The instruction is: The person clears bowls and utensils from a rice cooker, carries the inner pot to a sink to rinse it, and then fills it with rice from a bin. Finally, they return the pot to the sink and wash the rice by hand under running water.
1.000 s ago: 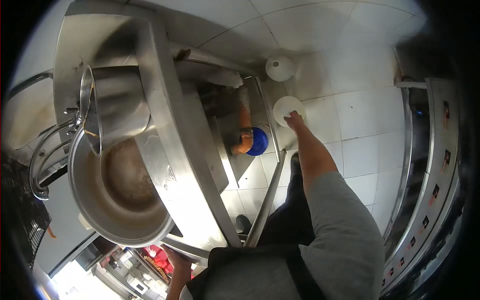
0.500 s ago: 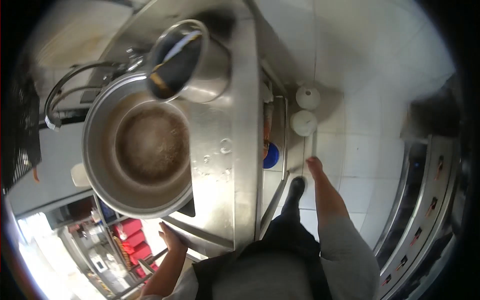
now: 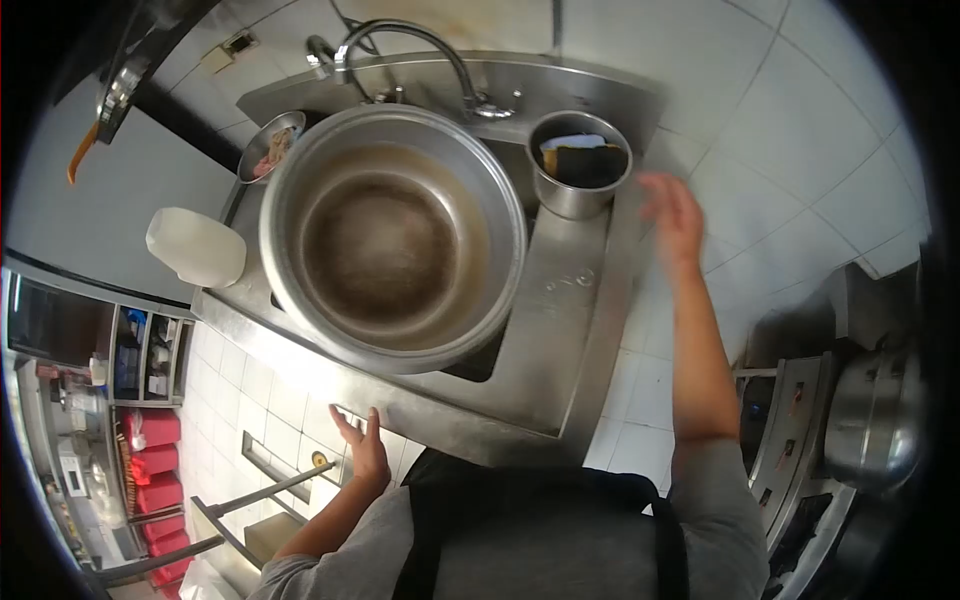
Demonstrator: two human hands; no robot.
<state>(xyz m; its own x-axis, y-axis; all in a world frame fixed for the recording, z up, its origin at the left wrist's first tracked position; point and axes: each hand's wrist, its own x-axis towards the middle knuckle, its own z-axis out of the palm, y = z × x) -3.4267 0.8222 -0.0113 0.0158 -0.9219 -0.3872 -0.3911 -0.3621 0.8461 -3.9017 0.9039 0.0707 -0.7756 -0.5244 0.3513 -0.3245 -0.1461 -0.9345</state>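
A large metal pot sits over the sink, with a brown-stained bottom inside. To its right, on the steel counter, stands a smaller steel pot holding a dark piece and a whitish piece that look like sponges or cloths. My right hand is raised just right of the small pot, apart from it; its fingers are slightly blurred, stretched out, and empty. My left hand hovers by the sink's front edge, thumb and fingers apart, holding nothing.
A curved faucet rises behind the big pot. At left are a white plastic jug and a metal bowl with scraps in it. Red bins stand at lower left. A large shiny pot is at right.
The view has turned and moved toward the sink. My right hand has come up from beside my leg to near the small pot. My left hand has left the sink's edge area.
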